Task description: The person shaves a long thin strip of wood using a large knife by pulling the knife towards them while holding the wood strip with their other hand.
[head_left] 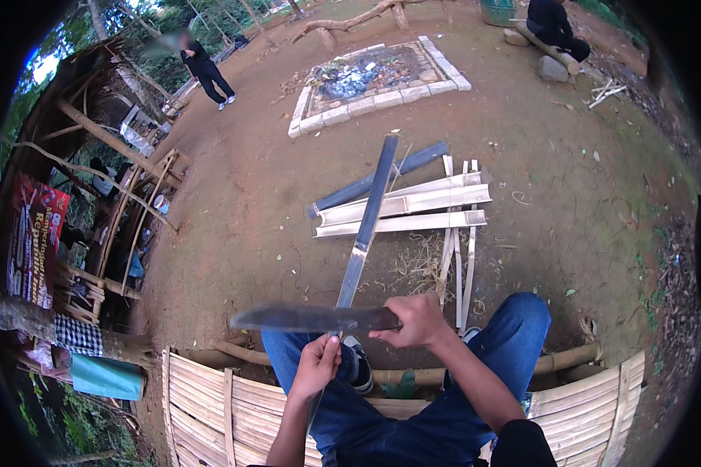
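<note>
My right hand (417, 321) is closed round the handle of a machete (300, 317), its broad dark blade pointing left. The blade lies across a long dark-skinned bamboo strip (374, 199); whether it bites into the strip I cannot tell. Just below the blade my left hand (316, 366) grips the strip near its lower part, between my knees. From there the strip slants up and away over the ground. Beyond it lie several split bamboo pieces (413, 204) with pale inner faces, some resting across thin pale sticks (458, 272).
I sit on a bamboo-slat bench (202, 405). Pale shavings (420, 265) lie on the dirt. Farther off is a stone-edged fire pit (389, 100) with ash. One person (204, 70) stands at the far left; another (553, 27) sits on a log at the far right. A bamboo shelter (109, 132) stands left.
</note>
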Tool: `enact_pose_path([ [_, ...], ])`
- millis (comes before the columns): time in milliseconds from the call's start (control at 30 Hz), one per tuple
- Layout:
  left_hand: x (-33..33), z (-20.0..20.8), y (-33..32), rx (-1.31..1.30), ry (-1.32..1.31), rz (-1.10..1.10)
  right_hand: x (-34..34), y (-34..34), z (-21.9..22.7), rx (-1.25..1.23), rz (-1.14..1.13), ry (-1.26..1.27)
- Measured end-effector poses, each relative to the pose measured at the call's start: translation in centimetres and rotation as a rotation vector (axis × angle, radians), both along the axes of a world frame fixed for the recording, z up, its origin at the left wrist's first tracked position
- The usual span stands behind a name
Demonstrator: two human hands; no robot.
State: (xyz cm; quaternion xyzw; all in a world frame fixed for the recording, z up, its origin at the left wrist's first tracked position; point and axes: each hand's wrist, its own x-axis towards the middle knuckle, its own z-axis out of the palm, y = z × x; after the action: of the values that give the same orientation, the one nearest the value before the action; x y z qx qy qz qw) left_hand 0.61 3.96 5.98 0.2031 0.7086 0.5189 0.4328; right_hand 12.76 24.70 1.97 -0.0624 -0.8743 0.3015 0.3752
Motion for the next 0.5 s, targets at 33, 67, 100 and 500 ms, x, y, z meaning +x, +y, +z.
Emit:
enact_pose_path([
  [33,0.4,0.0,-0.1,-0.016,0.034,-0.019,-0.3,-0.5,-0.3,0.049,-0.013,0.039],
  [67,0.6,-0.3,-0.3,-0.007,0.147,-0.027,-0.4,-0.4,-0.3,0.099,-0.025,0.039],
  [100,0.9,-0.8,-0.6,0.000,0.254,-0.036,-0.3,-0.1,-0.3,0.147,-0.037,0.032],
  [500,0.7,-1.4,-5.7,-0.027,-0.157,-0.055,0.4,4.1,-2.7,-0.689,-0.258,0.020],
])
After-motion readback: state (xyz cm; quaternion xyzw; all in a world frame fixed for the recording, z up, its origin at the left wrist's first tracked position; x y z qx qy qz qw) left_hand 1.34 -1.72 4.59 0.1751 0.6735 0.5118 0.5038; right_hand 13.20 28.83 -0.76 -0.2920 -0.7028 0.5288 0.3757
